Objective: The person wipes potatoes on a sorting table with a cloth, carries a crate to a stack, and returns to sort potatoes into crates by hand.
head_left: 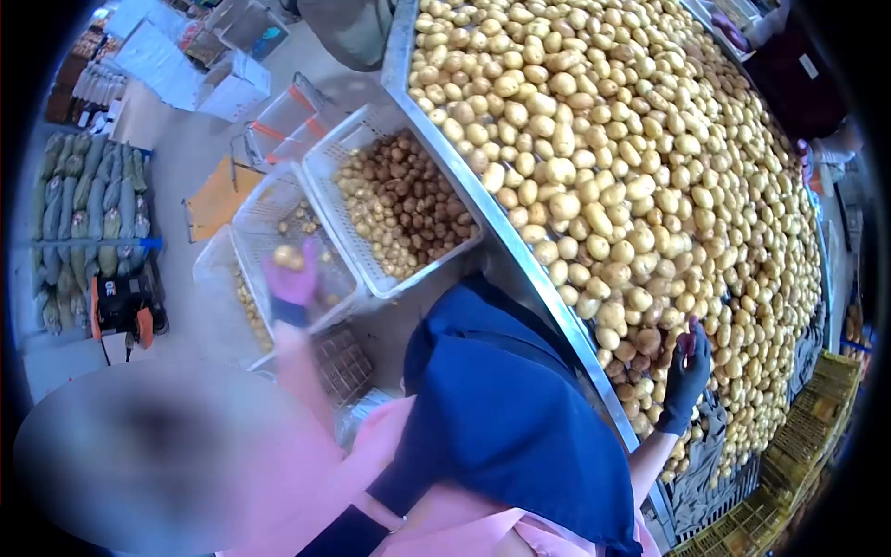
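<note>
My left hand (pixel 293 278), in a pinkish-purple glove with a dark cuff and blurred by motion, is over a white perforated crate (pixel 257 223). Light potatoes (pixel 288 258) lie in its palm, and several more are at the bottom of that crate. On the other side, my right hand (pixel 687 376), in a dark glove with purple on the finger side, hovers at the near edge of a big spread of potatoes (pixel 603 176). Its fingers are extended, with no potato visible in them. Browner potatoes (pixel 647 342) lie just left of its fingertips.
A metal rim (pixel 520 251) edges the potato table. Beside it, another white crate (pixel 367 278) holds brown and pale potatoes. Stacked green vegetables (pixel 93 200) stand far left, yellow crates (pixel 817 408) at right. A person in dark clothing (pixel 798 70) stands across the table.
</note>
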`<control>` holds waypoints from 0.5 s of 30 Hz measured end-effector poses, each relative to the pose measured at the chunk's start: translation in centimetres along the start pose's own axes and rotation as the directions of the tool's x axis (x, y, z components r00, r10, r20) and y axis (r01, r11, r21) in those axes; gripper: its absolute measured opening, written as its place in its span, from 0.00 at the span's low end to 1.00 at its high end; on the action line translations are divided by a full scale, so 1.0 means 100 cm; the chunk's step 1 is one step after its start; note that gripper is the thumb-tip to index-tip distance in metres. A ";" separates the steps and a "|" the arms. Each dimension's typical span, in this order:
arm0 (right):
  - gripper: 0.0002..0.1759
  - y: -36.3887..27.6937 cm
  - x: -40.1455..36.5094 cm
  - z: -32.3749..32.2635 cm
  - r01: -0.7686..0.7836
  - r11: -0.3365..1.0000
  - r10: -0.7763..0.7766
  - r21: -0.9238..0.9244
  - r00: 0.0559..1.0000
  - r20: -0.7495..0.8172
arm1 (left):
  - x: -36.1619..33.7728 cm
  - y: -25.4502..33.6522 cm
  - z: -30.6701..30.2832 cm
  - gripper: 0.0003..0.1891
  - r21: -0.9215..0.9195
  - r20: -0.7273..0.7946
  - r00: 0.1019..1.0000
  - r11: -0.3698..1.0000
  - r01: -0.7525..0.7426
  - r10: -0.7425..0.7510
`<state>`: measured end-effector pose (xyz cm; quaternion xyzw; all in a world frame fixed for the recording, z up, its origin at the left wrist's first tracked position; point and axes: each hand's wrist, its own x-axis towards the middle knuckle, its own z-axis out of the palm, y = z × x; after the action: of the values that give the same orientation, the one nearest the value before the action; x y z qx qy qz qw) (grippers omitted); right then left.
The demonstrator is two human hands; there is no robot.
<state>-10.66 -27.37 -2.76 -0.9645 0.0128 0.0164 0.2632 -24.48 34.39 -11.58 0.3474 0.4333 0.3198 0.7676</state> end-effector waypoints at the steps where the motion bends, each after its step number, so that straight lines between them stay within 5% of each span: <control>1: 0.20 0.015 0.000 -0.003 -0.052 0.996 0.055 0.068 0.998 -0.031 | 0.018 0.005 -0.029 0.21 -0.062 -0.135 0.991 0.998 -0.012 0.003; 2: 0.19 0.014 0.003 -0.010 -0.087 0.996 0.087 0.005 0.995 -0.047 | 0.034 0.006 -0.050 0.21 -0.143 -0.161 0.987 0.990 0.007 -0.030; 4: 0.18 0.040 0.004 -0.016 -0.059 0.997 0.053 -0.042 0.989 -0.135 | 0.062 -0.002 -0.066 0.21 -0.316 0.183 0.948 0.898 0.307 -0.260; 5: 0.19 0.060 0.001 -0.017 -0.075 0.985 0.044 -0.154 0.980 -0.196 | 0.068 -0.017 -0.060 0.21 -0.309 0.394 0.839 0.806 0.505 -0.374; 7: 0.16 0.054 -0.004 -0.024 -0.258 0.958 0.207 -0.129 0.926 -0.316 | 0.062 -0.072 0.004 0.18 -0.166 0.439 0.768 0.798 0.580 -0.467; 8: 0.16 0.063 -0.008 -0.025 -0.284 0.929 0.198 -0.238 0.924 -0.328 | 0.032 -0.104 0.044 0.17 0.195 0.508 0.808 0.954 0.229 -0.298; 9: 0.17 0.060 -0.012 -0.027 -0.342 0.911 0.270 -0.230 0.917 -0.294 | -0.030 -0.106 0.107 0.21 0.449 0.567 0.767 0.894 0.018 -0.300; 10: 0.17 0.051 -0.017 -0.030 -0.430 0.870 0.383 -0.242 0.898 -0.218 | -0.073 -0.116 0.159 0.23 0.562 0.522 0.781 0.827 -0.012 -0.343; 11: 0.17 0.046 -0.026 -0.034 -0.502 0.830 0.481 -0.243 0.865 -0.145 | -0.102 -0.125 0.185 0.22 0.541 0.623 0.703 0.838 -0.069 -0.344; 12: 0.19 0.056 -0.034 -0.026 -0.472 0.851 0.458 -0.228 0.881 -0.117 | -0.108 -0.154 0.194 0.20 0.552 0.776 0.569 0.731 -0.401 -0.274; 13: 0.22 0.066 -0.043 -0.017 -0.442 0.871 0.434 -0.214 0.897 -0.088 | -0.143 -0.160 0.218 0.19 0.540 0.816 0.498 0.694 -0.476 -0.294; 14: 0.21 0.063 -0.050 -0.011 -0.387 0.917 0.373 -0.094 0.918 -0.132 | -0.158 -0.170 0.232 0.17 0.284 0.957 0.207 0.511 -0.812 -0.202; 15: 0.20 0.063 -0.051 -0.004 -0.365 0.927 0.344 -0.087 0.920 -0.189 | -0.180 -0.171 0.252 0.14 0.015 0.980 -0.063 0.391 -0.920 -0.186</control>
<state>-15.98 -32.95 -5.40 -0.9581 0.2089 -0.0181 0.1953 -6.44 4.16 -7.85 0.8704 -0.2447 0.0254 0.4265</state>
